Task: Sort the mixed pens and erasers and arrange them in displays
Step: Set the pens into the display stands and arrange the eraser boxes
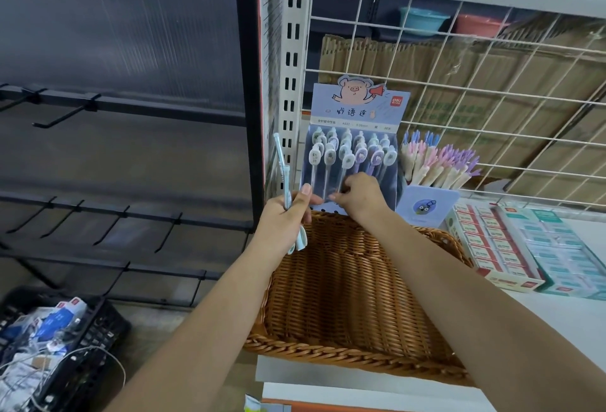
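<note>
My left hand (288, 215) grips a few pale blue pens (282, 165) that stick up past my fingers, their oval caps hanging below my palm. My right hand (359, 197) pinches the lower end of a pen in the blue pig-themed pen display (357, 110), which stands upright and holds several pens with oval tops. A wicker basket (344, 297) lies under both forearms. To the right stands a second display box (426, 208) of pink and purple pens (439, 162). Boxes of erasers (492, 244) lie at the far right.
A white wire grid (492, 83) backs the shelf, with cardboard behind it. A white slotted upright (293, 67) stands left of the pen display. Black peg hooks (82, 110) line the dark panel at left. A black crate (59, 339) of packets sits on the floor.
</note>
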